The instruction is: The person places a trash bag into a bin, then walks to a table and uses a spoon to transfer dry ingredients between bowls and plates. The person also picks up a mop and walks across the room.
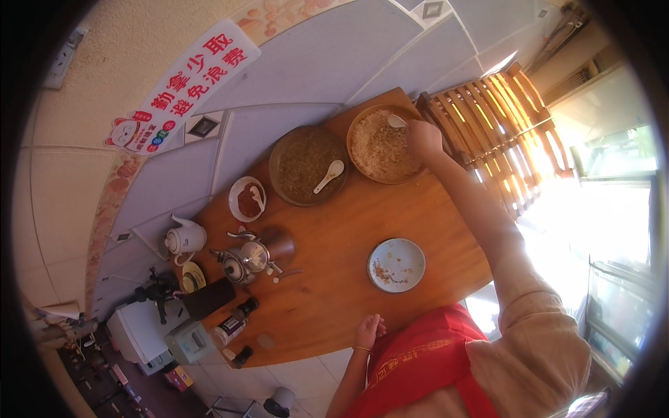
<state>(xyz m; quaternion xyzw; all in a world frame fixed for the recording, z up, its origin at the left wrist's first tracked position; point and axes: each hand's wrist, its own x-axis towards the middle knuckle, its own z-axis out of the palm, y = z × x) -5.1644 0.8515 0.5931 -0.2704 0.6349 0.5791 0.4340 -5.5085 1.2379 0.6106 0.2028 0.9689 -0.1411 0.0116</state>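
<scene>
My right hand [424,140] grips a white spoon [396,121] at the far right rim of a wide bowl [397,181]. The spoon's head rests over pale, crumbly food [379,143] with darker bits on one side. My left hand [370,329] is near the table's front edge, fingers loosely curled, with nothing visible in it. A small white plate [413,251] with brown food scraps lies on the wooden table between my hands. Left of the first bowl, a second wide bowl [277,183] contains dark greenish food and another white spoon [329,176].
A small white bowl [233,202] has red-brown paste and a spoon. Further left are a white teapot [187,237], metal pots [248,261], a yellow dish [194,277] and a labelled jar [230,327]. A tiled wall borders the back; a slatted wooden chair [491,125] stands right.
</scene>
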